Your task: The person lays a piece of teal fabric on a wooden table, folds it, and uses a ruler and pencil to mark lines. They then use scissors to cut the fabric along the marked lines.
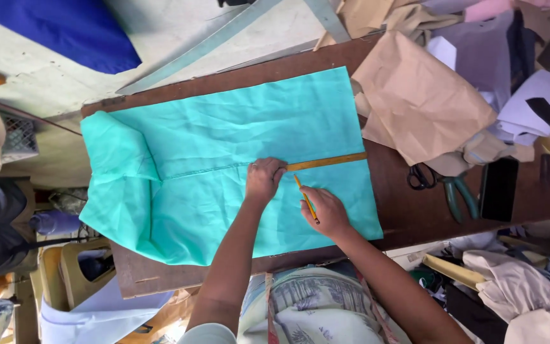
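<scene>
Leftmost, upper left of the frame: a deep blue cloth sheet (65,28), smooth, partly cut off by the edge.

Centre left to centre: a turquoise woven fabric panel (224,165), creased and soft, spread flat on a dark brown wooden work board (402,216); its left end is folded up in a loose bunch and hangs over the board's edge.

Centre: left hand (263,178), fingers curled and pressed down on the end of a long yellow wooden ruler (326,162), seemingly to keep the straight edge from slipping on the cloth.

Just right of it: right hand (326,210), fingers pinching a slim yellow pencil (307,200), tip aimed up at the ruler's lower edge (a marking grip, by the look of it).

Upper right: a crumpled tan paper sheet (421,102), stiff and angular.

Right: black-and-green handled scissors (444,185), then a flat black rectangular phone (499,189), both lying on bare board, well apart from the hands.
</scene>
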